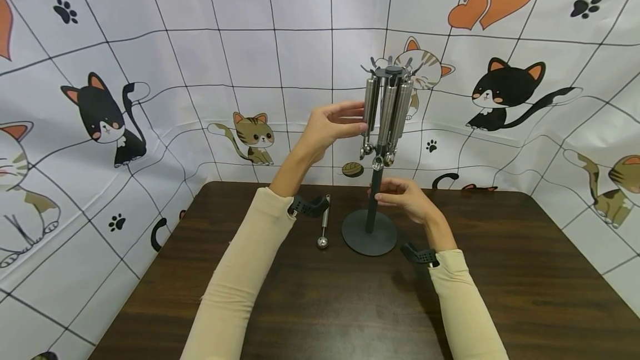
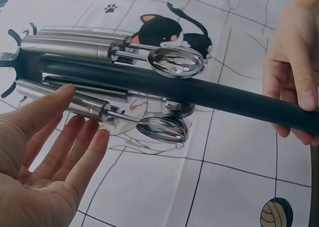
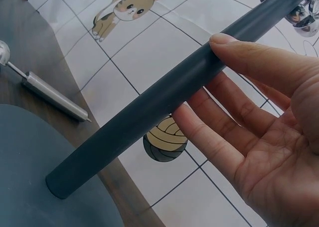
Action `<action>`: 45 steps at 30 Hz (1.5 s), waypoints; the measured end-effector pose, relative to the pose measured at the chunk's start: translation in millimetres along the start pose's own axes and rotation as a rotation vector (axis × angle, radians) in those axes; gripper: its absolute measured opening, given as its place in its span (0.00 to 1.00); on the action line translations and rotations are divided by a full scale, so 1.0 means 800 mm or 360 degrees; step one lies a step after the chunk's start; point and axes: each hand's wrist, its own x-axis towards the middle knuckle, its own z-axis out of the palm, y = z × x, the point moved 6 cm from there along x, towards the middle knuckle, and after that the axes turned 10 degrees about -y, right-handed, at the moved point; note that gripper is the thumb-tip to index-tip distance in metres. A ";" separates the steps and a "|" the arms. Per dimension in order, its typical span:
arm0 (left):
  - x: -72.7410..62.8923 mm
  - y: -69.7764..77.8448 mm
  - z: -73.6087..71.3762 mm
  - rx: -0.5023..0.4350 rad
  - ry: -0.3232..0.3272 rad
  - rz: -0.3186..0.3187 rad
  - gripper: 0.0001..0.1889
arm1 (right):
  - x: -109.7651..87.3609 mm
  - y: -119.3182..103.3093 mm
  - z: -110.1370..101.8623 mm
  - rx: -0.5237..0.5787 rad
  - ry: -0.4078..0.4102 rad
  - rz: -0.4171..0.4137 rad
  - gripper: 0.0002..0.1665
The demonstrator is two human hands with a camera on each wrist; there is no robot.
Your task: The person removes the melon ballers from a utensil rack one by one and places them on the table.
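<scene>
Several metal melon ballers hang bowl-down from the hooked top of a dark stand [image 1: 372,199]. My left hand [image 1: 336,124] is at the nearest one on the left. In the left wrist view, its thumb lies over the handle of that melon baller [image 2: 89,106], and the fingertips come up from behind and below. Lower down, my right hand [image 1: 407,199] holds the stand's pole [image 3: 149,107] between thumb and fingers. The round base [image 1: 367,238] stands flat on the table. Another melon baller [image 1: 324,226] lies on the table left of the base.
The dark wooden table [image 1: 320,304] reaches back to a white sheet [image 1: 300,60] printed with cats and grid lines, which hangs behind and at both sides. Dark bands [image 1: 310,206] sit on both wrists.
</scene>
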 end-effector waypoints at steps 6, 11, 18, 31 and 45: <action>0.003 0.003 0.000 -0.0024 0.0035 -0.0024 0.26 | 0.000 0.001 0.001 0.0001 -0.0008 -0.0001 0.25; 0.002 0.005 0.000 -0.0030 0.0061 -0.0033 0.25 | 0.000 0.002 0.000 -0.0007 -0.0009 0.0006 0.25; 0.000 0.007 -0.002 -0.0047 0.0078 -0.0013 0.22 | -0.001 0.002 0.000 -0.0021 0.0004 0.0020 0.20; 0.000 0.007 -0.004 -0.0032 0.0077 -0.0014 0.21 | -0.001 0.004 -0.002 -0.0044 0.0002 0.0016 0.19; 0.001 0.010 -0.010 -0.0087 0.0125 0.0012 0.21 | 0.002 0.003 -0.002 -0.0039 0.0010 0.0013 0.21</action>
